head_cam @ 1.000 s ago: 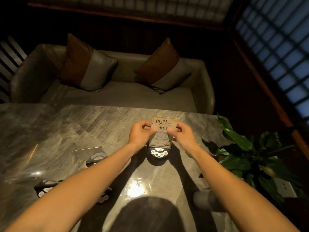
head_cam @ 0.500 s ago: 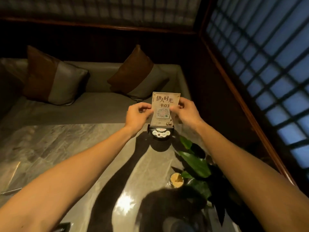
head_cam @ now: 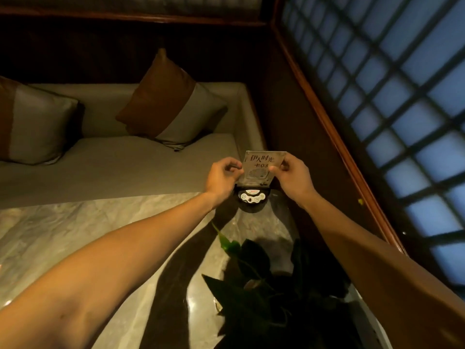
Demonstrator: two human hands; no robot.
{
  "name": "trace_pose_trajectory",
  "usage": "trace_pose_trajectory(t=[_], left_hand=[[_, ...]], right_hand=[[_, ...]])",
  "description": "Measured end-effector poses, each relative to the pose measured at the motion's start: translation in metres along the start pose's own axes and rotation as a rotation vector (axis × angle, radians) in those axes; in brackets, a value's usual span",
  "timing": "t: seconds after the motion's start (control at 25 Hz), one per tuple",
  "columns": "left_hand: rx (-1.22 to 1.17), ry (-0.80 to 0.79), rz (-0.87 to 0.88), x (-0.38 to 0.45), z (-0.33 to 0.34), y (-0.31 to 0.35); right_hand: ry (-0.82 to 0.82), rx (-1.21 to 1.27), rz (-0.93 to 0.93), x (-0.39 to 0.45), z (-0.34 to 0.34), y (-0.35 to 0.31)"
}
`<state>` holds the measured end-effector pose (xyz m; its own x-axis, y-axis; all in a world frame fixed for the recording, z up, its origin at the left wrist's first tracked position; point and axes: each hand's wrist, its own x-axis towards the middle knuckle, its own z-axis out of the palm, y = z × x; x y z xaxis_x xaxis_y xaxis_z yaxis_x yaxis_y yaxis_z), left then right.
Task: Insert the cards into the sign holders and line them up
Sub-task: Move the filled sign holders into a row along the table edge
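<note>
Carried to the table's [head_cam: 75, 235] far corner, holder [head_cam: 252, 196] keeps its card [head_cam: 261, 167]

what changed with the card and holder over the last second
The sign holder with its card went from mid-table to the table's far right corner, beyond the plant. The view swung right, so the spare holders on the left dropped out of sight. Unchanged: left hand and right hand pinch the card's side edges, card upright in the holder.
</note>
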<state>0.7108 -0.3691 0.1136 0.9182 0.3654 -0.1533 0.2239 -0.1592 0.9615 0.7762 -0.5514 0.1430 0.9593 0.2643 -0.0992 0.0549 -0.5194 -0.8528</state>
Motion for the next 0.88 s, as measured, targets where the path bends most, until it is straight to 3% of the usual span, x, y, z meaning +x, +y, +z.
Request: trace_pose_trajectory(t=[0.56,0.88], left_hand=[[0.072,-0.061,-0.079,0.033,0.057,-0.052],[0.131,-0.068,-0.054,0.044,0.061,-0.063]], right_hand=[[-0.024,-0.002,0.17,0.032,0.002,0.078],[-0.017,0.057,0.125,0.037,0.005,0.092]])
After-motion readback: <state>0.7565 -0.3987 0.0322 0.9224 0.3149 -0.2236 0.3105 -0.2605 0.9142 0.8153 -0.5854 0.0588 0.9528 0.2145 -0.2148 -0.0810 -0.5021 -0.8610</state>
